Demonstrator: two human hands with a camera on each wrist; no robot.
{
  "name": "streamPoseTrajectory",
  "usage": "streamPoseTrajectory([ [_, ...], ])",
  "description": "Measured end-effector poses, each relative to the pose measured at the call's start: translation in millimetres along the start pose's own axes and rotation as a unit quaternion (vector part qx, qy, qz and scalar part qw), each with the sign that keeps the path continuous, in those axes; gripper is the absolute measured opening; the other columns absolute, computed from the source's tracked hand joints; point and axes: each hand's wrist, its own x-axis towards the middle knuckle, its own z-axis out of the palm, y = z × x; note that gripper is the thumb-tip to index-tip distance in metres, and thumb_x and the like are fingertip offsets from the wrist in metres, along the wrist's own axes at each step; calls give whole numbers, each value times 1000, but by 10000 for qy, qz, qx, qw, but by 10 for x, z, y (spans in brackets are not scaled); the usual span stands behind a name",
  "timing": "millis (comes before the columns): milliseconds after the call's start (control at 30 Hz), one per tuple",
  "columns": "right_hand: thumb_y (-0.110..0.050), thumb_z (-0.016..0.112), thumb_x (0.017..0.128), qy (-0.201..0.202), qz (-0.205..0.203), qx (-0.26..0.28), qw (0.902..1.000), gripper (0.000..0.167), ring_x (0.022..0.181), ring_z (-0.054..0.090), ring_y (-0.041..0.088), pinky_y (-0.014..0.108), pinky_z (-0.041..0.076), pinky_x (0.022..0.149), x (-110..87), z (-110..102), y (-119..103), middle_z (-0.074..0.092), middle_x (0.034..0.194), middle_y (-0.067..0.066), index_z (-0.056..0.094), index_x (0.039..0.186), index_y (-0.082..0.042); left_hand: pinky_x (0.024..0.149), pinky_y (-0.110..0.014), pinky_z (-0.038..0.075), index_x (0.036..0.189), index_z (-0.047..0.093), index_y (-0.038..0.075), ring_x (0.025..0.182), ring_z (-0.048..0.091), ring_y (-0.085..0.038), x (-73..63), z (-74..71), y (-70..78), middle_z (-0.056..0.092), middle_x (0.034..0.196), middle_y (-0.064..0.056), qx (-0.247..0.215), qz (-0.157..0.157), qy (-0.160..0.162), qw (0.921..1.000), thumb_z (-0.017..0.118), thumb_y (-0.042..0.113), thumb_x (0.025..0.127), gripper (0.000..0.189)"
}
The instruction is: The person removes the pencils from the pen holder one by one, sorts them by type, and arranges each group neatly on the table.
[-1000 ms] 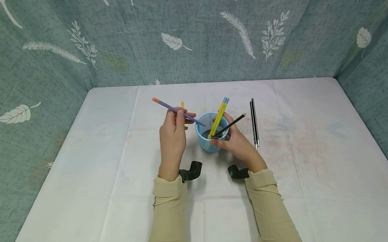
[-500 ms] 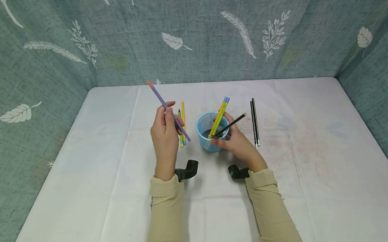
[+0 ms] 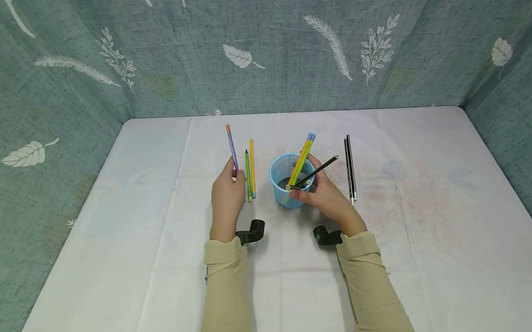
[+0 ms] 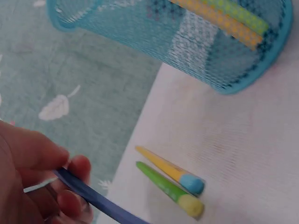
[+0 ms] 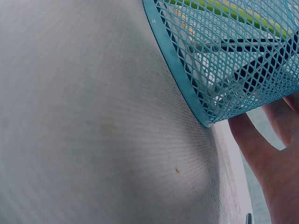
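My left hand [image 3: 229, 200] pinches a purple pencil [image 3: 232, 150] with an orange end, which points away toward the back of the table. Just right of that hand lie a green pencil [image 3: 248, 176] and a yellow pencil [image 3: 253, 169], side by side. In the left wrist view the pinched pencil [image 4: 103, 203] shows dark blue between thumb and fingers. My right hand [image 3: 325, 195] grips the side of a light blue mesh pen cup [image 3: 279, 192]. Inside the cup lean yellow and green pencils [image 3: 300, 160] and black ones [image 3: 321, 169]; the right wrist view shows them through the mesh [image 5: 233, 102].
Two black pencils [image 3: 350, 167] lie together to the right of the cup. A white cloth [image 3: 164, 289] covers the table, and a grey-green leaf-patterned curtain [image 3: 269, 47] surrounds its back and sides.
My left hand has drawn the purple pencil away from the cup to the left and lowered it beside the green and yellow pencils. My right hand stays on the cup.
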Motion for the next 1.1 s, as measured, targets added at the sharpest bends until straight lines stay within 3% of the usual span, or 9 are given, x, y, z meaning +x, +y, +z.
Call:
streamPoseTrajectory([
  [200,-38,71,73,59,-106,-89,9999,89,122,35,25,50,31,94,81,-8,204,41,129,8,10,137,-44,59,-35,42,127,48,6,77,53,-24,37,65,-79,59,98,-11,284,-81,-192,9994,45,13,90,39],
  [433,-25,68,77,8,36,-15,10000,88,124,32,29,52,29,96,-40,7,-90,37,132,14,9,142,-30,61,-33,44,125,51,4,77,56,-22,53,156,-197,60,96,-10,411,-6,-74,9991,52,12,87,38],
  [567,-26,68,76,4,70,-10,10000,89,124,32,30,51,30,95,-38,3,-90,36,133,14,8,142,-30,60,-32,45,123,53,5,77,54,-21,57,205,-248,58,95,-9,533,-12,-109,9985,53,10,86,37],
  [800,-26,68,77,-11,-19,-24,10000,88,125,30,33,52,30,94,-32,-5,-84,35,134,14,8,142,-29,73,-36,45,117,58,6,94,53,-24,58,252,-264,53,105,-11,587,-37,43,9983,55,6,83,34],
  [1000,-26,68,77,-10,-59,-8,10000,89,125,31,35,53,28,95,-25,-3,-71,35,134,15,8,142,-27,66,-36,45,117,58,10,89,54,-22,43,212,-251,52,108,-9,731,-93,57,9973,54,16,85,33],
  [1100,-26,68,76,-10,-51,-26,10000,89,125,31,34,53,28,96,-16,2,-56,34,134,14,9,143,-27,67,-36,42,117,58,12,89,51,-21,45,173,-247,51,110,-8,578,-67,125,9982,54,23,85,34],
])
